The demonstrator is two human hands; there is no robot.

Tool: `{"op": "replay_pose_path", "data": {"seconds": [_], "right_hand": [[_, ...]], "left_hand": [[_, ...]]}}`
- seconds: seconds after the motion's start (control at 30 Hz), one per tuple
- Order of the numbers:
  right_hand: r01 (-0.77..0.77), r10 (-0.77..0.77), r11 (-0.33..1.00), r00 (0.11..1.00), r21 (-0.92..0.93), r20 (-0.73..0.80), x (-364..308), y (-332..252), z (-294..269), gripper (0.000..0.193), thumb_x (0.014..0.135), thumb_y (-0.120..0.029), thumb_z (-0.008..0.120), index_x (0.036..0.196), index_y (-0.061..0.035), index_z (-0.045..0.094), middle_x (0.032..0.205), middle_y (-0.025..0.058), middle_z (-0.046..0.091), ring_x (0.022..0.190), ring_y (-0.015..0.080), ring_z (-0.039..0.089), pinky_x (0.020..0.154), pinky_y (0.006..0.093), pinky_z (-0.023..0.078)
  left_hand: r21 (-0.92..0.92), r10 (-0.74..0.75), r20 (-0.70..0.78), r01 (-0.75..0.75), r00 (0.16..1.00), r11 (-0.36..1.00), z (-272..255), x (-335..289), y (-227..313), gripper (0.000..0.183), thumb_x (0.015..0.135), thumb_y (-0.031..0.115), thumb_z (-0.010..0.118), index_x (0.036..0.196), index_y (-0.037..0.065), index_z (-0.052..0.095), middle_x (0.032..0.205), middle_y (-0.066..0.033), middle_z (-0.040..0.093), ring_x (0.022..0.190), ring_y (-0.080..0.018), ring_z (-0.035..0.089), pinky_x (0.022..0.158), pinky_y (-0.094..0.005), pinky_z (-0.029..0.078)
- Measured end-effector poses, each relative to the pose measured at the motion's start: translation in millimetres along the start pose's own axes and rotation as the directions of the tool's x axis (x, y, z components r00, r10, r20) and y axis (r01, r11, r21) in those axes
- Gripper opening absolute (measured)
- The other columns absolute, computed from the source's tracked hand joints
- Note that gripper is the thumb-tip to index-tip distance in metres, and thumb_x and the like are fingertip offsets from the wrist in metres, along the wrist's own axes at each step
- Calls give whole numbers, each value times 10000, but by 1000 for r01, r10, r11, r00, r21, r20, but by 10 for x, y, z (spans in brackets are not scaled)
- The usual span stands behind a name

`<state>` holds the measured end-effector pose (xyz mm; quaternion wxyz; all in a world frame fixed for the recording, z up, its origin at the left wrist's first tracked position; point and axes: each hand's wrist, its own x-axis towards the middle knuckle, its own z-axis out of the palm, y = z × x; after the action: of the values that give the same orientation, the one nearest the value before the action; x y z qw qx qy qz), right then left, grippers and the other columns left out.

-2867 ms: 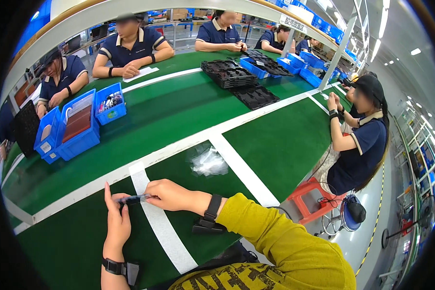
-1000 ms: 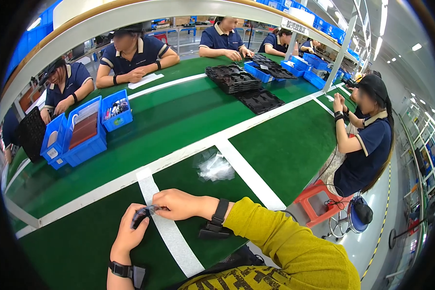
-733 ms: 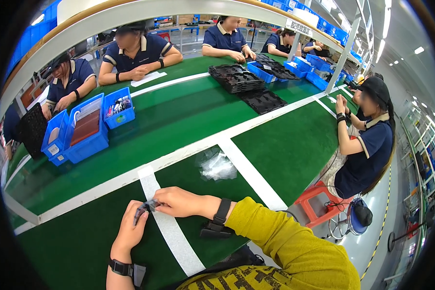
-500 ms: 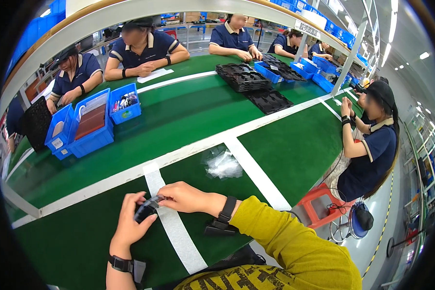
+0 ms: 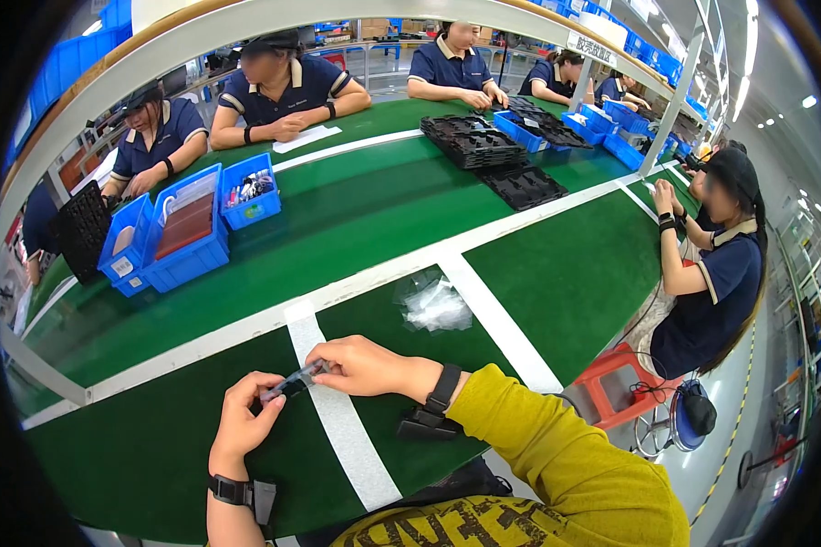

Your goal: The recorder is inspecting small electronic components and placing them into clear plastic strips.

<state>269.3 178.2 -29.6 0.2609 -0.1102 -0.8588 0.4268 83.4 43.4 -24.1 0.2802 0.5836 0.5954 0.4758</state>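
Note:
Between my two hands is a small dark, glossy, flat piece [image 5: 292,384], held tilted above the green table; its exact kind is too small to tell. My left hand [image 5: 244,417] pinches its lower left end between thumb and fingers. My right hand [image 5: 367,367] grips the upper right end with its fingertips, over a white strip [image 5: 351,438] on the table. A pile of clear plastic film pieces [image 5: 435,304] lies beyond my right hand.
A white rail [image 5: 365,276] crosses the table ahead. Beyond it stand blue bins [image 5: 187,264] at the left and stacked black trays [image 5: 474,144]. Several co-workers sit around; one person [image 5: 711,283] works at the right near a red stool [image 5: 611,387].
The dark piece has turned and now shows a thinner, flatter side. My left fingers have shifted along it. The whole view has moved slightly.

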Motion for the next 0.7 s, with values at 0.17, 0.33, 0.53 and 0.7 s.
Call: {"op": "replay_pose_path", "data": {"seconds": [0.17, 0.33, 0.53, 0.7], "right_hand": [[69, -69, 997, 998, -38, 2, 3, 122, 33, 139, 746, -85, 620, 847, -1, 574, 658, 105, 541, 533, 217, 528, 499, 322, 417], [78, -78, 996, 997, -38, -6, 2, 108, 32, 131, 764, -80, 612, 851, 11, 575, 659, 95, 533, 519, 185, 515, 485, 299, 414], [44, -44, 999, 999, -23, 4, 0, 114, 46, 152, 777, -80, 602, 893, 10, 564, 675, 84, 540, 532, 165, 524, 496, 284, 425], [-79, 88, 981, 995, 175, -45, 9, 133, 56, 190, 796, -133, 603, 903, 20, 569, 761, 133, 626, 645, 225, 611, 603, 309, 487]], "left_hand": [[-117, -93, -22, 90, 995, 989, -56, -22, -3, 160, 720, -27, 619, 875, 0, 594, 750, -31, 573, 650, -86, 500, 589, -222, 391], [115, 29, 2, -29, 1000, 993, -63, 14, 20, 68, 724, -4, 629, 781, -27, 601, 685, -47, 559, 597, -101, 501, 536, -224, 380], [80, -84, -55, 88, 995, 993, -95, 22, -97, 100, 760, 22, 626, 709, -14, 547, 602, -15, 525, 514, -69, 471, 475, -220, 355], [11, -349, 3, 349, 937, 937, -469, -15, -80, 186, 781, 1, 614, 657, 24, 478, 575, 32, 497, 523, -30, 438, 463, -199, 338]]}}
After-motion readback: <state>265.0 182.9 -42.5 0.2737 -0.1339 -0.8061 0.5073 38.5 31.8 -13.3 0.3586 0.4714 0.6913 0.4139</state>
